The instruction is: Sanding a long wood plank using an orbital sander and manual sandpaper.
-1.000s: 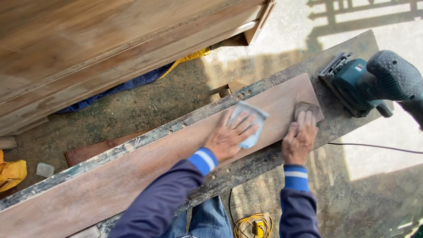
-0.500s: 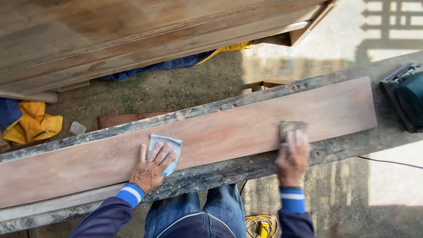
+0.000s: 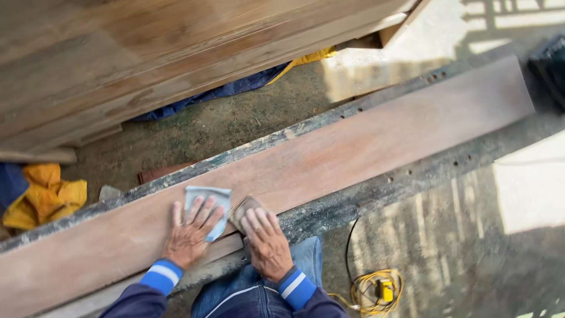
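Here, nearest the camera, the two hands lie side by side on the near end of a long reddish wooden board (image 3: 329,159). The left hand (image 3: 188,235) is spread flat, fingers splayed, pressing a pale blue cloth (image 3: 203,197) onto the board; it is not clenched, just palm down on the cloth. The right hand (image 3: 265,241) sits just to its right, fingers extended over a small brown sanding block (image 3: 242,209), holding it down against the board's near edge. Cloth and block are just beside each other, close to touching. The board rests on a grimy, paint-flecked counter (image 3: 376,188) with small holes along its rails, and its long axis runs diagonally from lower left, past the hands, up to the far right. So almost all of the bare board stretches away to the right of the right hand, which is the nearer hand to that far end; only a shorter piece lies left of the left hand. Below the counter a yellow cable (image 3: 374,291) is coiled on the floor. Farther off, a yellow rag (image 3: 47,194) lies at left, and a large wooden cabinet (image 3: 147,59) fills the top.
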